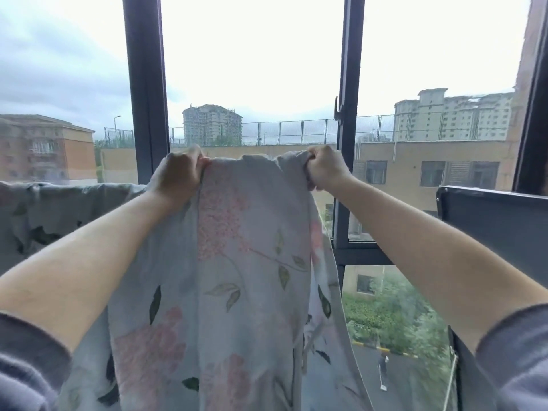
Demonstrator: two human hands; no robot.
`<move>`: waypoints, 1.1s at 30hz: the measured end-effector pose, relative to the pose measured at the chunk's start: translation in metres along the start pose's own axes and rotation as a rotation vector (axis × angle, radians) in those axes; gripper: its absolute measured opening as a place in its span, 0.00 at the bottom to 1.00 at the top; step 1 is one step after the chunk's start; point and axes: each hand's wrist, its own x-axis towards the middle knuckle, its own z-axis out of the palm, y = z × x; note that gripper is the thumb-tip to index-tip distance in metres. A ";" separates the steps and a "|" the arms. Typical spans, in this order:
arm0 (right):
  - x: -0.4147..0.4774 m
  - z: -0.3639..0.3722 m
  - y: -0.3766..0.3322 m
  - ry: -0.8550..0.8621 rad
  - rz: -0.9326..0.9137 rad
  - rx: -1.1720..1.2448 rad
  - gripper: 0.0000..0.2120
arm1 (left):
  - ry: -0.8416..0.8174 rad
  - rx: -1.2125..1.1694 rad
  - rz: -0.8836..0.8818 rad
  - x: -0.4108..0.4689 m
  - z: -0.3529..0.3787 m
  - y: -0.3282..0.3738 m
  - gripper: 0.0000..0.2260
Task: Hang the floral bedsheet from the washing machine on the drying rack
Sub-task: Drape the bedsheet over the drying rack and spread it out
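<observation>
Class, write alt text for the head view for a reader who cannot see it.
Two bare hands, left hand and right hand, hold up the top edge of a floral bedsheet before a dark-framed window overlooking apartment buildings.

head cam | faces forward, level, toward window (252,69) | close over outstretched forearms | single view

The floral bedsheet (225,292) runs off the bottom edge.

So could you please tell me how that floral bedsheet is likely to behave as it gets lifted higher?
The floral bedsheet looks floppy: it sags between the left hand and right hand. It probably hangs long, running below the frame. Each grip bunches cloth, so slipping seems unlikely.
</observation>
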 end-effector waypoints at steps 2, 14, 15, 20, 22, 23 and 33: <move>0.026 0.010 -0.009 -0.020 0.136 0.243 0.13 | 0.083 0.042 -0.132 0.012 -0.013 -0.017 0.12; 0.055 0.073 0.000 -0.488 0.283 0.175 0.12 | -0.324 0.207 -0.362 0.017 -0.023 -0.066 0.16; 0.045 0.073 -0.001 -0.559 0.271 0.075 0.14 | -0.335 0.206 -0.370 0.015 -0.023 -0.068 0.17; 0.020 0.067 -0.005 -0.513 0.321 -0.039 0.18 | -0.365 0.223 -0.375 0.011 -0.027 -0.064 0.18; 0.003 0.056 -0.009 -0.379 0.251 -0.137 0.15 | -0.371 0.232 -0.346 0.007 -0.027 -0.063 0.20; -0.010 0.050 -0.009 -0.264 0.207 -0.116 0.13 | -0.362 0.251 -0.323 0.005 -0.027 -0.063 0.21; -0.170 0.091 0.012 -0.153 0.412 0.094 0.17 | -0.328 0.296 -0.157 -0.021 -0.033 -0.058 0.24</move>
